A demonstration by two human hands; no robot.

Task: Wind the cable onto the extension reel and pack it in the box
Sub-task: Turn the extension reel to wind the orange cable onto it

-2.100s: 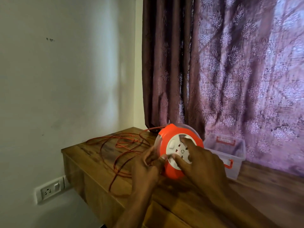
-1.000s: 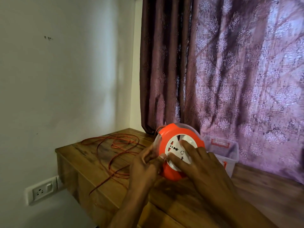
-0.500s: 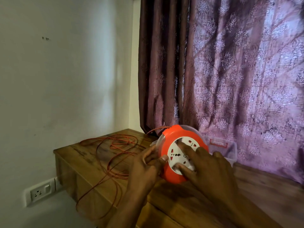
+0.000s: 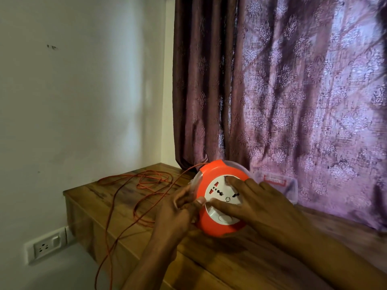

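An orange extension reel (image 4: 217,226) with a white socket face stands on edge on the wooden table (image 4: 209,262). My left hand (image 4: 178,212) grips its left rim, thumb on the orange front. My right hand (image 4: 257,204) lies on the white face with fingers spread, thumb low across the hub. A thin orange cable (image 4: 146,185) lies in loose loops on the table left of the reel, and part of it hangs over the front edge toward the floor. The clear plastic box (image 4: 291,191) with red handles sits behind the reel by the curtain.
A white wall with a socket plate (image 4: 47,245) is below the table's left end. A patterned purple curtain (image 4: 293,91) hangs behind the table. The table's left corner is near the wall.
The white socket face has turned under my right hand. More cable has slid off the table and now hangs lower over its front edge. The left hand kept its grip.
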